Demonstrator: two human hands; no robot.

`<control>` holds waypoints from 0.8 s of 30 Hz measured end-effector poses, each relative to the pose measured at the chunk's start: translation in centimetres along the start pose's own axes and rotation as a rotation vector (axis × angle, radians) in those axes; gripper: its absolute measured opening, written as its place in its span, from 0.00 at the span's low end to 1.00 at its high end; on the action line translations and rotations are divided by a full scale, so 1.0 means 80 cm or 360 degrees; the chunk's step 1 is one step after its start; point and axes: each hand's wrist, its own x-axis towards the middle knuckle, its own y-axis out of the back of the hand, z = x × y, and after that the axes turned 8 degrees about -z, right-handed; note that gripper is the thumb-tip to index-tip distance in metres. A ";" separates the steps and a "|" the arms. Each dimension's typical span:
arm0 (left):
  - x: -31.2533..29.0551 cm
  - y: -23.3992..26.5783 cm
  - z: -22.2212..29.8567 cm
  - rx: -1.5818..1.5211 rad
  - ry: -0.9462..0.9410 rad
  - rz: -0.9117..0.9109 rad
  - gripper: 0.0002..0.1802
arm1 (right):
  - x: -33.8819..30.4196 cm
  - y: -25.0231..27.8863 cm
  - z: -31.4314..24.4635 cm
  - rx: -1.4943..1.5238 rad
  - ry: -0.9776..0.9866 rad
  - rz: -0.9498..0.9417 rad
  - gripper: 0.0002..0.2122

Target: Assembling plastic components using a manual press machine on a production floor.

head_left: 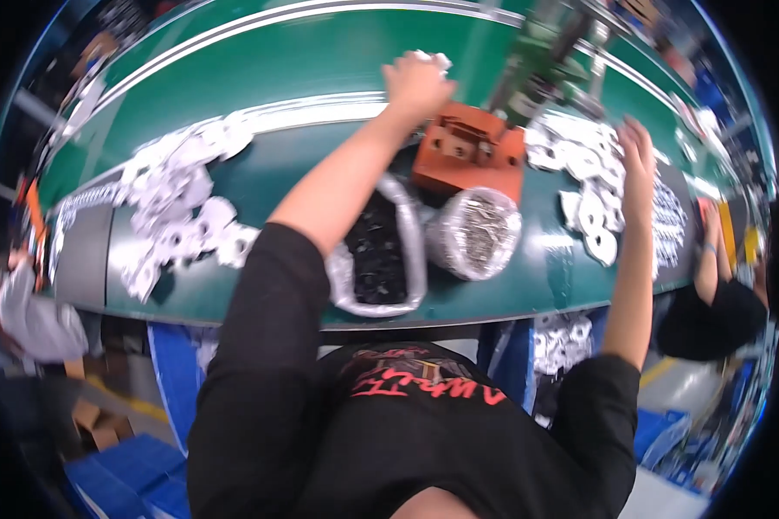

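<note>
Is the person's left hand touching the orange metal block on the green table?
Apart. The head view shows the left hand, closed on a white part, held above and left of the orange block, with green table showing between them.

Two open bags (379,259) side by side on bench (320,52); block (469,154) behind them.

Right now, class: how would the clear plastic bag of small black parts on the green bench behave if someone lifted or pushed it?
The bag of black parts would probably sag, since its thin film slumps open. It looks well filled, so likely heavy for its size. Pushed across the green bench, it would likelier drag than roll.
</note>
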 end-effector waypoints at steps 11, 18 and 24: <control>-0.186 0.138 -0.106 -0.0089 0.0203 -0.0535 0.28 | -0.112 0.000 0.123 -0.2096 -0.0538 -0.0386 0.26; -0.354 0.142 -0.219 0.0447 0.0902 -0.0725 0.27 | -0.098 -0.003 0.145 -0.1535 -0.0443 -0.0209 0.17; -0.375 0.121 -0.202 0.0002 0.0594 -0.0634 0.19 | -0.095 -0.002 0.150 -0.1482 -0.0407 -0.0149 0.20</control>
